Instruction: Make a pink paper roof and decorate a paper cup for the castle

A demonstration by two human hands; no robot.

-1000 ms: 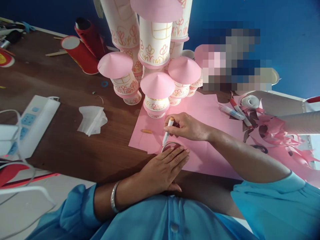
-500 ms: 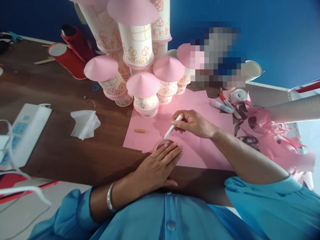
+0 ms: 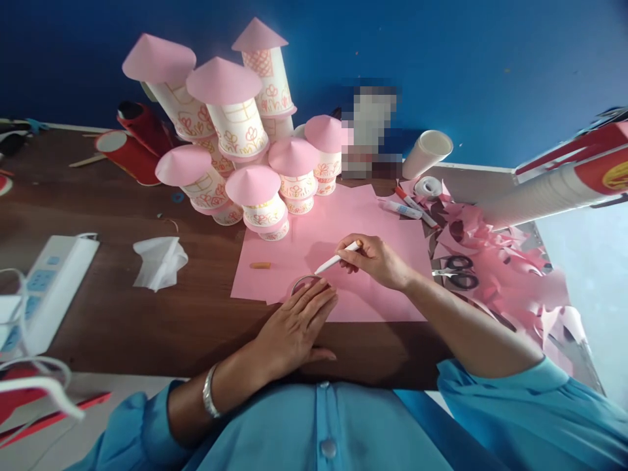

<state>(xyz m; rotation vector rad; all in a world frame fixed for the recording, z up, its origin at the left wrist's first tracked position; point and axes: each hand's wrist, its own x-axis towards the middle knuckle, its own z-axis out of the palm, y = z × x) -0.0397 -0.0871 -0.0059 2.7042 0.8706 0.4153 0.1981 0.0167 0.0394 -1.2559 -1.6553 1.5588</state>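
Pinching the white marker between thumb and fingers, your right hand slants its tip down just beside the thin rim of a round piece on the pink paper, though whether the tip touches is unclear. Your left hand lies flat, fingers straight, partly covering that piece, so press evenly to stop it slipping and guide the tip lightly along the rim. Mind the small orange cap to the left and the paper towers standing beyond
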